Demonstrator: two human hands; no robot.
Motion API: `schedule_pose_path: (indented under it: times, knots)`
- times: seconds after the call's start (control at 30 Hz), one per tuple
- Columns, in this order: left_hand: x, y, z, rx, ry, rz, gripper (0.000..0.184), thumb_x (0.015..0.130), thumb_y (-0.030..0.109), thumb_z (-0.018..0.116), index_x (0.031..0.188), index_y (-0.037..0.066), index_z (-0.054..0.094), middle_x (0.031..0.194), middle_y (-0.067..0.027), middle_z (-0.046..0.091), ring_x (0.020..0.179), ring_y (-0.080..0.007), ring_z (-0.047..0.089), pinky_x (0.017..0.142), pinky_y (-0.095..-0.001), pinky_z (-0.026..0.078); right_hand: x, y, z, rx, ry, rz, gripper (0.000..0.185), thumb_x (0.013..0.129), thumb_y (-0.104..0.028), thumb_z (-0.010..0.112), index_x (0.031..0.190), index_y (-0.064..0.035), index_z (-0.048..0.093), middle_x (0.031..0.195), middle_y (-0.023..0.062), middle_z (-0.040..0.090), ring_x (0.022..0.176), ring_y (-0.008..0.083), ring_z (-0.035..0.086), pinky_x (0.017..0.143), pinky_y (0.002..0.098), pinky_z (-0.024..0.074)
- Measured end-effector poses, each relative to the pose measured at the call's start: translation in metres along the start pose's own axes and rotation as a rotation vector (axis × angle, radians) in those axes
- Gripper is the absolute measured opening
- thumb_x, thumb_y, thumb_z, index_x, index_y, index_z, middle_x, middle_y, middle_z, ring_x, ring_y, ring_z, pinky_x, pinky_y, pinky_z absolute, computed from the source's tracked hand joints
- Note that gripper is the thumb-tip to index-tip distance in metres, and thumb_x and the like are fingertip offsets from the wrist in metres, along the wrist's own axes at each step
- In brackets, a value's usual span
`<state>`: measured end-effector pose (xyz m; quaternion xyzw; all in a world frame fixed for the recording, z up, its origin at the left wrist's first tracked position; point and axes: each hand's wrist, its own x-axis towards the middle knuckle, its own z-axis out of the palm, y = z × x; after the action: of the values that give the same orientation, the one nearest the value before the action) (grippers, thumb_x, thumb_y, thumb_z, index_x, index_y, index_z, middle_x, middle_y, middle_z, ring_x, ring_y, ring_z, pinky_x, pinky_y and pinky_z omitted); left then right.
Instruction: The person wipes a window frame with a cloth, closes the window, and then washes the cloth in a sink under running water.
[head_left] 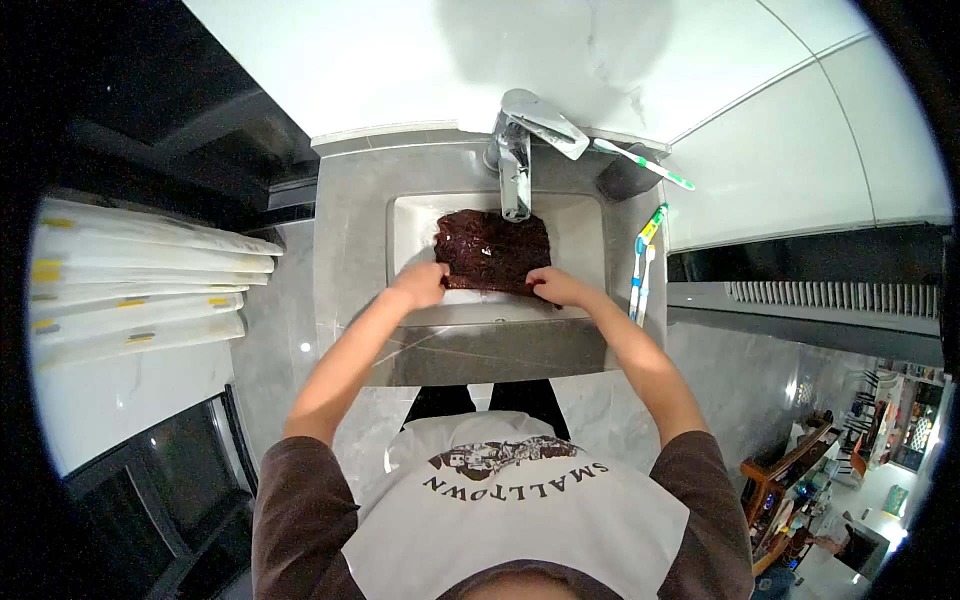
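Note:
A wet, dark reddish-brown cloth [490, 250] lies spread in the white sink basin [580, 225], below the chrome faucet [515, 170]. At its near left corner, my left hand [423, 284] has its fingers closed on the edge. My right hand [558, 287] grips the near right corner in the same way. Between the hands the near edge of the cloth looks slightly raised or folded. The fingertips of both hands are partly hidden by the cloth.
Toothbrushes [640, 270] lie along the counter's right side, and another toothbrush [650, 166] rests on a dark cup [628, 178] behind the basin. A grey counter [350, 230] surrounds the sink. A white curtain [140, 280] hangs at left.

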<state>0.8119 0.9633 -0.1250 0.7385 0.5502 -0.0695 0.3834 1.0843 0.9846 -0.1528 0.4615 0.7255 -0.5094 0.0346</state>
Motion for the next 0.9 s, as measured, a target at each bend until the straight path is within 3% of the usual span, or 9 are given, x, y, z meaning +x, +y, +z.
schedule_pose_path:
  times: [0.1, 0.23, 0.43, 0.5, 0.7, 0.73, 0.77, 0.83, 0.9]
  knots:
    - [-0.018, 0.006, -0.028, -0.100, 0.204, 0.124, 0.021, 0.067, 0.007, 0.048, 0.085, 0.001, 0.056, 0.085, -0.0221, 0.056, 0.083, -0.0343, 0.053, 0.071, -0.0418, 0.042, -0.026, -0.049, -0.040, 0.223, -0.147, 0.216, 0.022, 0.071, -0.008, 0.044, 0.090, -0.0042, 0.053, 0.074, 0.0057, 0.055, 0.071, 0.0171, 0.052, 0.062, 0.0299, 0.0425]
    - [-0.052, 0.037, -0.093, -0.135, 0.503, 0.269, 0.014, 0.070, 0.006, 0.045, 0.078, -0.001, 0.052, 0.079, -0.0200, 0.054, 0.078, -0.0350, 0.052, 0.071, -0.0410, 0.042, -0.056, -0.103, -0.087, 0.193, -0.042, -0.061, 0.017, 0.071, -0.008, 0.044, 0.086, -0.0039, 0.051, 0.065, 0.0015, 0.047, 0.062, 0.0099, 0.044, 0.053, 0.0269, 0.0387]
    - [-0.095, 0.085, -0.172, -0.111, 0.828, 0.439, 0.013, 0.073, 0.005, 0.039, 0.076, -0.001, 0.050, 0.072, -0.0174, 0.049, 0.071, -0.0332, 0.050, 0.066, -0.0385, 0.040, -0.096, -0.171, -0.164, -0.057, 0.141, -0.359, 0.017, 0.072, -0.006, 0.042, 0.086, -0.0013, 0.050, 0.070, -0.0009, 0.048, 0.067, 0.0064, 0.042, 0.061, 0.0204, 0.0367]
    - [-0.107, 0.098, -0.192, -0.066, 0.907, 0.472, 0.009, 0.073, 0.002, 0.039, 0.075, -0.002, 0.046, 0.068, -0.0105, 0.045, 0.065, -0.0187, 0.046, 0.062, -0.0282, 0.038, -0.106, -0.187, -0.178, 0.028, 0.188, -0.409, 0.016, 0.070, -0.002, 0.042, 0.084, -0.0002, 0.050, 0.071, -0.0012, 0.047, 0.069, 0.0062, 0.042, 0.063, 0.0201, 0.0360]
    - [-0.120, 0.102, -0.198, -0.142, 0.838, 0.493, 0.008, 0.072, 0.002, 0.039, 0.075, -0.002, 0.046, 0.066, -0.0071, 0.044, 0.062, -0.0132, 0.042, 0.058, -0.0240, 0.036, -0.107, -0.187, -0.176, 0.127, 0.300, -0.623, 0.011, 0.067, 0.001, 0.041, 0.074, -0.0004, 0.049, 0.070, -0.0024, 0.046, 0.068, 0.0057, 0.041, 0.061, 0.0189, 0.0346]
    - [-0.115, 0.097, -0.190, -0.156, 0.783, 0.469, 0.009, 0.072, 0.002, 0.039, 0.075, -0.002, 0.047, 0.065, -0.0077, 0.044, 0.062, -0.0142, 0.044, 0.059, -0.0254, 0.037, -0.100, -0.179, -0.170, 0.150, 0.276, -0.529, 0.008, 0.064, 0.000, 0.041, 0.071, -0.0006, 0.047, 0.070, -0.0011, 0.044, 0.068, 0.0072, 0.040, 0.061, 0.0199, 0.0337]
    - [-0.108, 0.091, -0.180, -0.184, 0.727, 0.431, 0.013, 0.072, 0.006, 0.040, 0.075, -0.001, 0.050, 0.067, -0.0156, 0.051, 0.065, -0.0277, 0.052, 0.061, -0.0337, 0.041, -0.093, -0.168, -0.164, 0.172, 0.251, -0.435, 0.007, 0.062, -0.001, 0.041, 0.067, -0.0007, 0.044, 0.071, 0.0001, 0.043, 0.068, 0.0087, 0.039, 0.062, 0.0209, 0.0328]
    - [-0.088, 0.070, -0.151, -0.170, 0.620, 0.414, 0.013, 0.072, 0.005, 0.041, 0.076, -0.001, 0.051, 0.069, -0.0170, 0.054, 0.067, -0.0299, 0.053, 0.062, -0.0361, 0.041, -0.067, -0.136, -0.146, 0.074, 0.145, -0.441, 0.007, 0.064, -0.008, 0.044, 0.068, -0.0020, 0.045, 0.066, -0.0008, 0.041, 0.064, 0.0081, 0.039, 0.058, 0.0216, 0.0323]
    - [-0.068, 0.052, -0.119, -0.171, 0.431, 0.271, 0.013, 0.071, 0.003, 0.041, 0.077, -0.003, 0.051, 0.076, -0.0166, 0.054, 0.072, -0.0241, 0.053, 0.066, -0.0332, 0.040, -0.057, -0.119, -0.119, 0.123, 0.050, -0.173, 0.011, 0.069, -0.011, 0.044, 0.070, -0.0013, 0.049, 0.059, 0.0009, 0.044, 0.059, 0.0100, 0.041, 0.052, 0.0242, 0.0347]
